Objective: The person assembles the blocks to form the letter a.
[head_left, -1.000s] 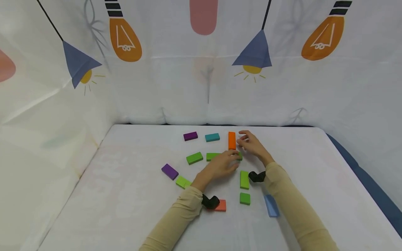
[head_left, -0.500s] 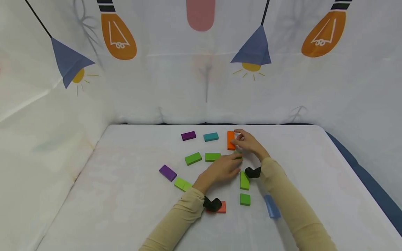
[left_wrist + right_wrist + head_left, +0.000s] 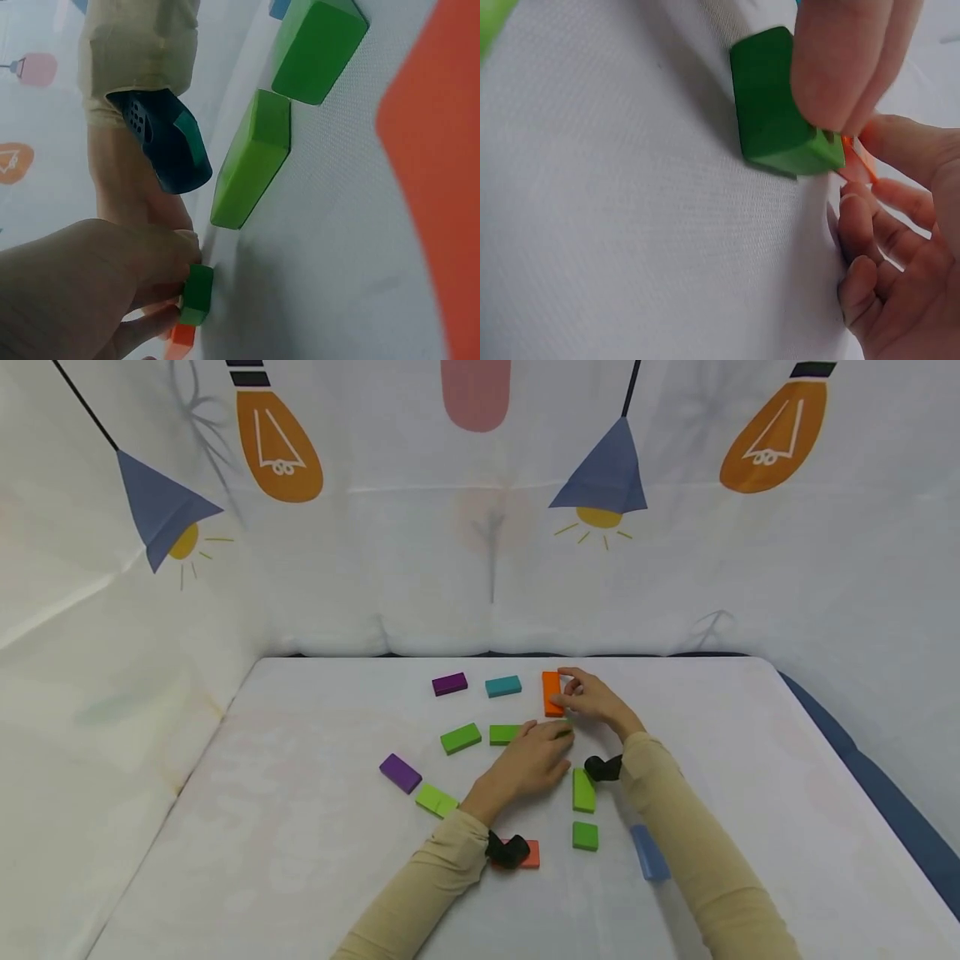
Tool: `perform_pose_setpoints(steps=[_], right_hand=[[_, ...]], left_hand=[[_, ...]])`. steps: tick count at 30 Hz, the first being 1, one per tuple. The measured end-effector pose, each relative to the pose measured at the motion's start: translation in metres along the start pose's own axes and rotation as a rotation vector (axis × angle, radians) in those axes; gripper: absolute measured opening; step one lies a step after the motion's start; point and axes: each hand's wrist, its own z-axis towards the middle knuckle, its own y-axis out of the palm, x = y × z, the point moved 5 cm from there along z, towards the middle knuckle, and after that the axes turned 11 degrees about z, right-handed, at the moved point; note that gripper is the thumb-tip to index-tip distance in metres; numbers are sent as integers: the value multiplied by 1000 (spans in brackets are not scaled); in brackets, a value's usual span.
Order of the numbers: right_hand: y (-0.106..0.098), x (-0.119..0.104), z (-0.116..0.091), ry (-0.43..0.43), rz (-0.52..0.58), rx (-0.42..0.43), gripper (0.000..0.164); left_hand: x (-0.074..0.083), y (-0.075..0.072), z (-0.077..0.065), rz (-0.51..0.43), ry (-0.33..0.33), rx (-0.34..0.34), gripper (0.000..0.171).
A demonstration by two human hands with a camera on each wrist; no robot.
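Observation:
In the head view, my left hand (image 3: pixel 527 763) covers most of a small green block, which shows better as the green block (image 3: pixel 196 294) in the left wrist view. Its thumb and fingers pinch that block on the white cloth. Just beyond, my right hand (image 3: pixel 597 702) grips an orange block (image 3: pixel 551 692) lying lengthwise away from me, thumb at the near part and index finger at the far end. The right wrist view shows the green block (image 3: pixel 769 105) close to the orange block (image 3: pixel 859 161), which the right fingers partly hide.
A teal block (image 3: pixel 503 686) and a dark purple block (image 3: pixel 450 684) lie at the back. Leftward are green blocks (image 3: pixel 461 738) and a purple block (image 3: pixel 401 773). Nearer lie a light green block (image 3: pixel 583 791), a green square (image 3: pixel 585 836), a coral block (image 3: pixel 532 854) and a blue block (image 3: pixel 649 853).
My right hand has moved left from beside the orange block and taken hold of it. My left hand has stayed at the green block, its fingers shifting slightly. The head view has tilted a little.

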Motion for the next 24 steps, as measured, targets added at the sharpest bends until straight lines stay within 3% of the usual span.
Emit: perform_pose_setpoints(steps=[9, 24], right_hand=[[0, -2, 0, -6, -5, -14, 67], [2, 0, -2, -51, -33, -57, 65]], left_hand=[[7, -5, -8, 34, -20, -83, 52], [8, -7, -14, 35, -43, -126, 56]])
